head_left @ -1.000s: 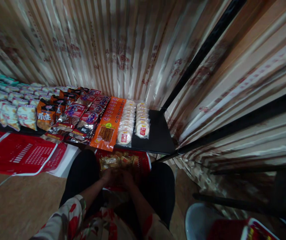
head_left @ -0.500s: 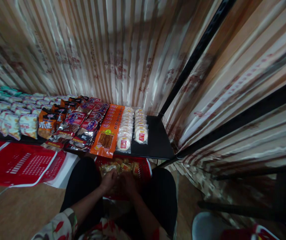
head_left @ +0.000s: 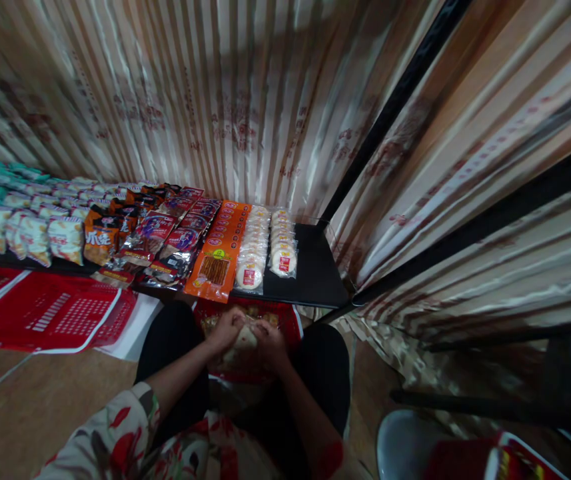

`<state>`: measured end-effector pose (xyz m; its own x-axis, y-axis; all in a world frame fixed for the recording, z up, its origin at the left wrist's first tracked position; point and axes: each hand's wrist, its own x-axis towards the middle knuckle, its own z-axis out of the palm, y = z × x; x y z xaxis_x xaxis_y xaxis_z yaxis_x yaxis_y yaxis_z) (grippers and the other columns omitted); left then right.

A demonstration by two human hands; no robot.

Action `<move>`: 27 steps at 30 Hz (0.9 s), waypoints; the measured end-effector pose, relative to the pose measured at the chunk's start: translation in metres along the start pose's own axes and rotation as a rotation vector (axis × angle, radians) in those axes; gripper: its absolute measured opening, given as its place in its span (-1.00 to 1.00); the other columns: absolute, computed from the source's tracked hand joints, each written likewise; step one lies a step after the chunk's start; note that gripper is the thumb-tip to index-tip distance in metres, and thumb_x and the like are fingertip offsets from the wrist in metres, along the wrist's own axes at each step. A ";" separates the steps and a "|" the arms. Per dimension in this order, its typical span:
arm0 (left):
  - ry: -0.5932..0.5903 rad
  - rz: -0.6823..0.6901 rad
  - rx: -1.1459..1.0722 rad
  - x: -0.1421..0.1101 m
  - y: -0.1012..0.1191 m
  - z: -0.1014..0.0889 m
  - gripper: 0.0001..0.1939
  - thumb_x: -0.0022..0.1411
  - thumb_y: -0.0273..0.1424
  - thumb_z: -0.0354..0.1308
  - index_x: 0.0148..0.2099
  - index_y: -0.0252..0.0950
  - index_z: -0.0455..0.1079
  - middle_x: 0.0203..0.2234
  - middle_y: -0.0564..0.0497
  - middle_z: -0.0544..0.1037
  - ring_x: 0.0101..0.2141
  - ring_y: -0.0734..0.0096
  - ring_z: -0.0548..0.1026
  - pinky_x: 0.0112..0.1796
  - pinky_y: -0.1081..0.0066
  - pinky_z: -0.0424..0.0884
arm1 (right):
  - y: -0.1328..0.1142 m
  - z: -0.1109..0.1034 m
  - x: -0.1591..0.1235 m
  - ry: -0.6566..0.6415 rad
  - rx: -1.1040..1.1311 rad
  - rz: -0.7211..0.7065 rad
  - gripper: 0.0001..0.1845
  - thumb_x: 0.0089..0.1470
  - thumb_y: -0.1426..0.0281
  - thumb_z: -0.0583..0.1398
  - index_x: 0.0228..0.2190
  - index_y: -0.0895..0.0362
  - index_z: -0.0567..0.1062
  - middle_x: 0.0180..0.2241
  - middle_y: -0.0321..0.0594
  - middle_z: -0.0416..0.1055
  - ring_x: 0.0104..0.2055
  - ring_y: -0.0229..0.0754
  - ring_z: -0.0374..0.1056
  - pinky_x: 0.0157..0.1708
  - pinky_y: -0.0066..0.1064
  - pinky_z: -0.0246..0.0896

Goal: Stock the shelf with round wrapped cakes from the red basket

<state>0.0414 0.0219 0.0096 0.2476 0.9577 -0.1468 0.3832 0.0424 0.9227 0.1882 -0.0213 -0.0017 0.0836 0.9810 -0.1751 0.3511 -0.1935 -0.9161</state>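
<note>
My left hand (head_left: 229, 328) and my right hand (head_left: 269, 340) are close together over a red basket (head_left: 294, 325) between my knees. The fingers of both are closed, pinching the upper edge of a pale, see-through plastic bag (head_left: 245, 339) that hangs between them. What the bag holds is too dim to make out. Below and behind my hands, yellowish wrapped packets (head_left: 254, 311) lie in the basket, partly hidden.
Ahead stands a low black shelf (head_left: 315, 267) with rows of white round packs (head_left: 249, 275), an orange snack pack (head_left: 214, 270), dark red packets (head_left: 180, 240) and white bags (head_left: 65, 238). Red baskets (head_left: 65, 310) lie left. A black post (head_left: 360, 173) rises at right.
Both hands have risen a little from the basket and moved slightly apart. The pale bag now shows between them. The whole view has shifted slightly.
</note>
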 end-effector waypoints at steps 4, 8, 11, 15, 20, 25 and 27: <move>-0.042 -0.046 -0.075 0.000 0.025 -0.004 -0.90 0.10 -0.50 -0.03 -0.36 -0.33 0.31 -0.51 0.09 0.42 -0.45 0.53 0.37 -0.39 0.56 0.30 | -0.004 -0.011 0.007 0.043 0.254 0.031 -0.63 -0.17 0.09 0.16 -0.46 0.14 0.46 -0.50 -0.26 0.46 -0.44 -0.22 0.34 -0.43 -0.43 0.24; -0.083 -0.075 -0.162 -0.002 0.041 -0.005 -0.86 0.08 -0.54 -0.01 -0.30 -0.35 0.33 -0.47 0.06 0.47 -0.44 0.53 0.40 -0.42 0.58 0.30 | -0.015 -0.027 0.011 0.074 0.325 0.066 -0.54 -0.26 0.03 0.23 -0.46 0.18 0.49 -0.52 -0.23 0.47 -0.48 -0.22 0.33 -0.45 -0.43 0.22; -0.084 -0.102 -0.154 -0.004 0.042 -0.004 -0.85 0.09 -0.52 -0.01 -0.28 -0.35 0.34 -0.49 0.05 0.47 -0.45 0.53 0.41 -0.43 0.57 0.29 | -0.025 -0.037 0.009 0.099 0.378 0.075 -0.52 -0.31 0.03 0.27 -0.46 0.20 0.50 -0.51 -0.20 0.48 -0.49 -0.22 0.34 -0.47 -0.43 0.21; -0.095 -0.072 -0.101 -0.008 0.038 -0.002 -0.86 0.07 -0.46 0.03 -0.30 -0.35 0.36 -0.55 0.09 0.44 -0.48 0.53 0.38 -0.45 0.56 0.26 | -0.034 -0.047 0.005 0.161 0.403 0.072 -0.50 -0.34 0.01 0.29 -0.48 0.19 0.51 -0.50 -0.18 0.49 -0.48 -0.19 0.36 -0.47 -0.41 0.24; -0.163 -0.086 -0.101 -0.012 0.035 0.003 -0.91 0.04 -0.46 0.04 -0.36 -0.34 0.34 -0.63 0.13 0.39 -0.55 0.54 0.36 -0.48 0.55 0.24 | -0.041 -0.054 -0.003 0.224 0.390 0.074 -0.55 -0.36 0.07 0.32 -0.46 0.17 0.52 -0.50 -0.22 0.50 -0.48 -0.19 0.37 -0.45 -0.40 0.28; -0.195 -0.117 -0.211 -0.015 0.039 0.007 -0.87 0.04 -0.41 0.06 -0.30 -0.33 0.27 -0.53 0.10 0.44 -0.56 0.53 0.43 -0.54 0.56 0.24 | -0.053 -0.063 -0.018 0.240 0.309 -0.016 -0.62 -0.23 0.12 0.26 -0.40 0.13 0.54 -0.41 -0.19 0.52 -0.38 -0.13 0.40 -0.36 -0.34 0.32; -0.194 -0.116 -0.258 -0.017 0.044 0.008 -0.83 0.02 -0.37 0.09 -0.29 -0.31 0.24 -0.44 0.07 0.46 -0.52 0.49 0.48 -0.58 0.57 0.23 | -0.056 -0.068 -0.025 0.248 0.227 -0.092 -0.67 -0.16 0.15 0.23 -0.38 0.11 0.55 -0.35 -0.18 0.52 -0.30 -0.12 0.40 -0.26 -0.31 0.31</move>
<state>0.0612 0.0056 0.0499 0.3899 0.8713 -0.2980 0.1870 0.2420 0.9521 0.2301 -0.0356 0.0789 0.2949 0.9553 -0.0209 0.1534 -0.0689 -0.9858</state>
